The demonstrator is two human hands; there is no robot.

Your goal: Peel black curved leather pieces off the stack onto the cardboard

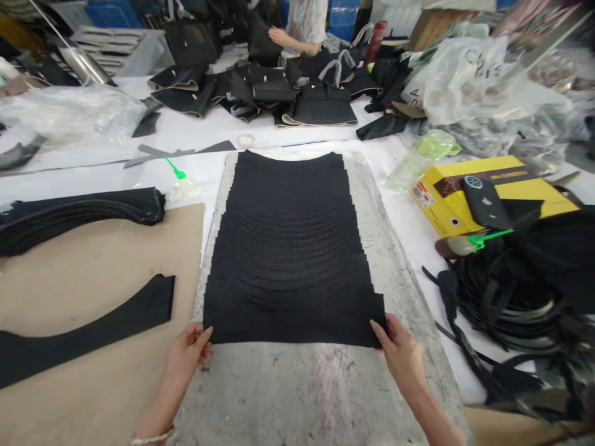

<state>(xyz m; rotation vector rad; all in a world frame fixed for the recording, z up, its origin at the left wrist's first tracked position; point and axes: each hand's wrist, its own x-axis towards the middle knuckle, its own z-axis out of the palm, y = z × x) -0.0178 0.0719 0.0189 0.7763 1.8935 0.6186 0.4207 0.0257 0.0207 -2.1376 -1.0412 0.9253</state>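
Note:
Overlapping black curved strips (288, 248) lie stacked in a stepped row on a grey stained board (297, 396), their side ends forming jagged edges. My left hand (188, 350) pinches the near left corner of the closest strip between thumb and fingers. At the near right corner, my right hand (397, 347) grips the same strip, thumb on top. This nearest strip reaches a little farther right than those behind it. The fingers under the strip are partly hidden.
Left, a brown board (116, 260) carries a single black strip (139, 310) and a thick strip stack (83, 214). Right are a yellow box (446, 210) with a phone (486, 201), a green-tipped bottle (465, 243) and coiled black strips (497, 303). Black bags (274, 83) and another person's hand (279, 37) are beyond.

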